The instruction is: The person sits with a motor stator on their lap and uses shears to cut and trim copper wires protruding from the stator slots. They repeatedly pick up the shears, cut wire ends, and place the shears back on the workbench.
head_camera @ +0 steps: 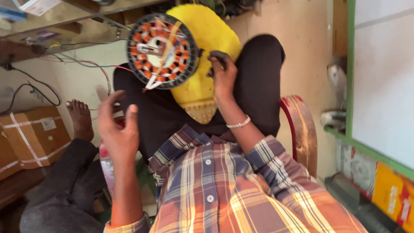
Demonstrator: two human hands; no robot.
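The left hand (117,129) is motion-blurred (fingers indistinct); the cardboard box (32,136) is edge-cut.

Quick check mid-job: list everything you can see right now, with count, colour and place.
motor winding: one, black ring with orange coils, on the lap
yellow cover: one, under and behind the winding
wires: several, red and black, floor at left
cardboard box: one, brown, taped, far left
chair edge: one, red-rimmed wood, right
bare foot: one, another person's, left
right hand: on the yellow cover's edge
left hand: raised, blurred, holding nothing
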